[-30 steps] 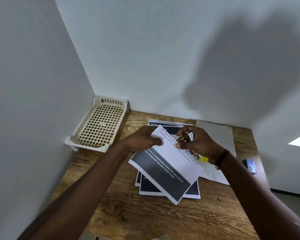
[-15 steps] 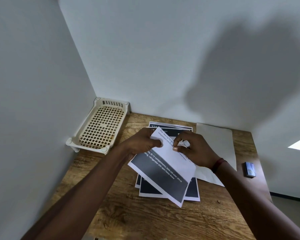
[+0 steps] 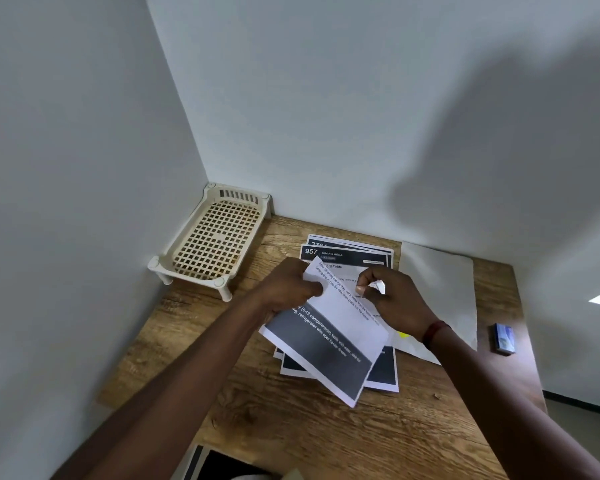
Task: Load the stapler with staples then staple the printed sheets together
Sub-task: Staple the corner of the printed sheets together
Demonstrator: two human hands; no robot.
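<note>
Lifted printed sheet point(image 3: 340, 327), left hand point(image 3: 288, 289) pinching edge, right hand point(image 3: 392, 299) pinching corner

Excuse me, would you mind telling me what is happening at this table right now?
A person holds a printed sheet over a pile of sheets on the table. The left hand grips the sheet's top edge. The right hand pinches a white bit beside it, too hidden to name. A blue box lies to the right and a tray stands in the corner.
</note>
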